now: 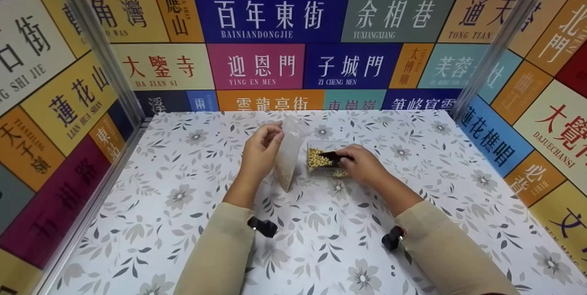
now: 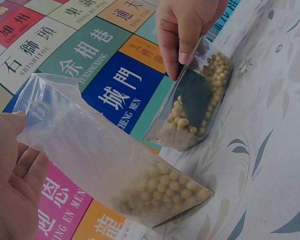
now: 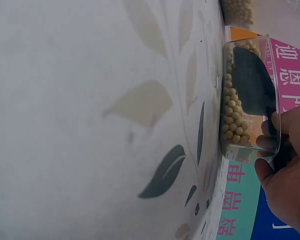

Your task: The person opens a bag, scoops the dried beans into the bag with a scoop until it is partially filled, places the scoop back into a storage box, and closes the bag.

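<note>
My left hand (image 1: pixel 259 153) pinches the top edge of a clear zip bag (image 2: pixel 90 132), which hangs tilted just left of the box. Round yellow soybeans (image 2: pixel 162 190) fill the bag's lower end. To its right stands a clear plastic box (image 1: pixel 321 175) with more soybeans (image 3: pixel 233 112) inside. My right hand (image 1: pixel 363 164) grips the handle of a black scoop (image 3: pixel 252 80) at the box's right side. The scoop's blade lies inside the box, among the soybeans, and hides part of them.
A table (image 1: pixel 183 235) with a white floral cover lies under everything. Panels with colourful street-name signs (image 1: pixel 270 13) close off the back and both sides, with metal posts (image 1: pixel 497 33) at the corners. Black bands (image 1: pixel 263 226) sit over both sleeves.
</note>
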A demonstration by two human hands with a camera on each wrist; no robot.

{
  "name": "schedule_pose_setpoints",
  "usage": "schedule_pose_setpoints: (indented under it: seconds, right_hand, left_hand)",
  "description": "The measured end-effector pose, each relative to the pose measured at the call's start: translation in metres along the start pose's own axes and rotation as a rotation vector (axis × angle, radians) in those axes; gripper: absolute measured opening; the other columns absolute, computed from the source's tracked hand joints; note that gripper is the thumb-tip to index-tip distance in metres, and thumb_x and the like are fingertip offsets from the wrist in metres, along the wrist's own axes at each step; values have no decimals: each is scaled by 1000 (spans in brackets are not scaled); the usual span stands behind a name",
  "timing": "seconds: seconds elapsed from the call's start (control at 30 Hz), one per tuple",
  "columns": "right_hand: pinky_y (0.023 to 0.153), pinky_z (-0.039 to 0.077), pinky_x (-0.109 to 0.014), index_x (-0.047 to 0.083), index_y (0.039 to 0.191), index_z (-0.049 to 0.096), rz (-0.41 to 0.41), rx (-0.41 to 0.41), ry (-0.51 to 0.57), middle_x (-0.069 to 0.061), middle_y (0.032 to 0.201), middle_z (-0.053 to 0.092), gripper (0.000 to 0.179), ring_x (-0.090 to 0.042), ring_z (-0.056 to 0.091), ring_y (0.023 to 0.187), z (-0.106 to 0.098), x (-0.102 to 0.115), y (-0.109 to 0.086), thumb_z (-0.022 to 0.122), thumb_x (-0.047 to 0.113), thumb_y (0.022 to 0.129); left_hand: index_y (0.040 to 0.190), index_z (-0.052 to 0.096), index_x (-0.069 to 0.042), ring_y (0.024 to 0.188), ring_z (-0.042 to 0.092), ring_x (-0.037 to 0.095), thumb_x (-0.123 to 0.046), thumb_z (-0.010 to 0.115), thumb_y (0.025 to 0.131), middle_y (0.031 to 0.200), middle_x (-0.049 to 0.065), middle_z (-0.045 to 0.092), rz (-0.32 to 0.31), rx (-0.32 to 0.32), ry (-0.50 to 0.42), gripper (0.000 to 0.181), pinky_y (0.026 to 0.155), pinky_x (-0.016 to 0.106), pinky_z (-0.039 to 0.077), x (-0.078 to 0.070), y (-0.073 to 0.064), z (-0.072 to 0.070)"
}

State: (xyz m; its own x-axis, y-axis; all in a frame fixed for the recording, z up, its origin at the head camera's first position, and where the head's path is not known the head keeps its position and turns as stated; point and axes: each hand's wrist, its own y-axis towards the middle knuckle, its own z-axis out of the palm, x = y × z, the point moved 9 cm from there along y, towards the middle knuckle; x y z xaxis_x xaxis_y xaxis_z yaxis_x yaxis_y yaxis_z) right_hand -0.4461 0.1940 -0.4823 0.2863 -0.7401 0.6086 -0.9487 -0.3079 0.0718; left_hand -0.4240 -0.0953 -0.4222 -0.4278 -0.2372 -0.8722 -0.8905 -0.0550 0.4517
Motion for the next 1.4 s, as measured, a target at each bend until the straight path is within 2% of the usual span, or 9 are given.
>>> schedule_pose_setpoints:
  seconds: [0.33, 0.5, 0.7, 0.97, 1.33, 1.4]
  right_hand:
    - [119, 48, -56, 10, 144, 67, -33, -43, 51, -14, 144, 64, 35, -36, 60, 137, -7, -3, -4, 58, 18, 111]
    - [120, 47, -57, 11, 145, 66, -22, -60, 105, -15, 149, 60, 36, -37, 57, 140, -13, -6, -8, 58, 19, 111]
    - [114, 51, -52, 11, 144, 67, -14, -103, 175, -14, 149, 60, 35, -35, 58, 138, -25, -11, -13, 60, 19, 110]
    - [106, 55, -43, 14, 145, 66, 14, -126, 237, -11, 151, 61, 35, -30, 61, 135, -34, -26, -18, 58, 20, 112]
    - [114, 52, -30, 13, 151, 60, 71, -117, 395, -14, 156, 59, 40, -31, 56, 145, -46, -32, -22, 56, 25, 113]
    - [116, 51, -33, 12, 151, 60, 67, -116, 410, -14, 156, 58, 40, -31, 55, 146, -48, -31, -22, 56, 25, 113]
  left_hand:
    - [108, 72, -11, 125, 72, 17, -18, 69, 105, 138, 4, 74, -5, -10, -37, 7, 106, 30, 60, 0, 0, 1]
    - [107, 72, -11, 124, 72, 17, -18, 70, 105, 138, 3, 75, -8, -12, -45, 7, 106, 31, 60, 2, 0, 0]
    - [108, 72, -12, 120, 73, 15, -18, 70, 105, 137, 3, 75, 1, -14, -24, 7, 101, 28, 61, 1, 1, 1]
    - [109, 72, -11, 124, 72, 18, -16, 69, 105, 139, 6, 74, 2, -16, -37, 6, 104, 27, 60, 0, 0, 0]
    - [108, 72, -10, 125, 72, 18, -15, 69, 105, 139, 4, 74, -5, -11, -78, 7, 107, 28, 59, 0, 0, 1]
    - [108, 72, -10, 124, 72, 17, -15, 69, 105, 139, 4, 74, -8, -12, -67, 6, 106, 28, 59, 0, 0, 0]
